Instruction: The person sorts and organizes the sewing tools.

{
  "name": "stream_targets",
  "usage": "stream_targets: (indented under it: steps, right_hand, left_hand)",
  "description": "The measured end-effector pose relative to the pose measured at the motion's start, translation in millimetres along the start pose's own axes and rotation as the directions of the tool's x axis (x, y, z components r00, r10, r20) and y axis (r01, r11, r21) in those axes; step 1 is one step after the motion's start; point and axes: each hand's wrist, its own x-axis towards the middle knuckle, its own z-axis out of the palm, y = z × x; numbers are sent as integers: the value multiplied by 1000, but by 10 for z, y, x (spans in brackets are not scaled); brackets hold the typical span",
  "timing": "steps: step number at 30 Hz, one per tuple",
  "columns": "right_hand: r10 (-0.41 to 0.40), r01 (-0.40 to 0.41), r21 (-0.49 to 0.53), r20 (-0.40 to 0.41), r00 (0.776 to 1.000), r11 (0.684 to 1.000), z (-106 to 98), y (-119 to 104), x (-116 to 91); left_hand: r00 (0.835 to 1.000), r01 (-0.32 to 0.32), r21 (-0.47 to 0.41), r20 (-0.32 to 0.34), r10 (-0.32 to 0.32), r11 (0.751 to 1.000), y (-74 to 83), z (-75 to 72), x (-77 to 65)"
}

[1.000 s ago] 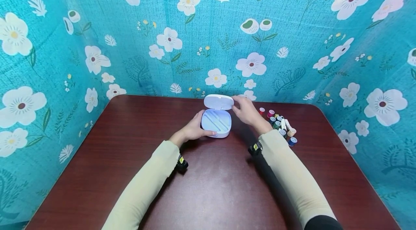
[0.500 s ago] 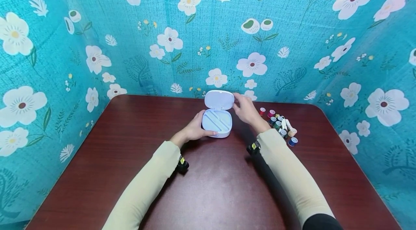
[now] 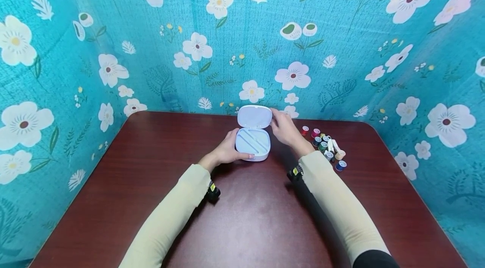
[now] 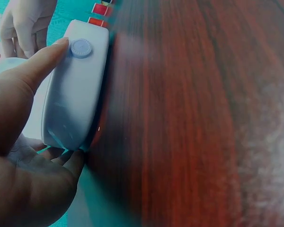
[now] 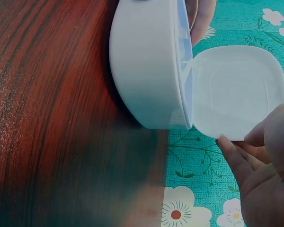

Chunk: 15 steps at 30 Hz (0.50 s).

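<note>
Plastic, we judge, makes up the pale, smooth, round-cornered box sitting toward the back of the counter, its lid raised. We expect it to be light, stiff and a little slick, with the join of lid and base the fragile part, so we would steady the base by its side walls and take the lid by its edge. The left hand holds the base, thumb on the front wall beside a round button; the right hand pinches the lid's side edge. Inside run straight diagonal bars, too small for us to tell whether fixed or loose. Glossy thread spools cluster nearby on the reddish-brown, wood-grained top, before turquoise flowered cloth.
</note>
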Motion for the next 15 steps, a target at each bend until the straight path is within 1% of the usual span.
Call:
stream_targets:
  steps: [7,15]
  right_hand:
    - [21,-21,0,2,1000,1000,3,-4,-4]
    - [-1,1,6,11,1000,1000,21,24,20]
  left_hand:
    - [1000,-5,-3,5,5,1000,8,8,14]
    - [1000,-9,-27,5,9,1000,-5,13,22]
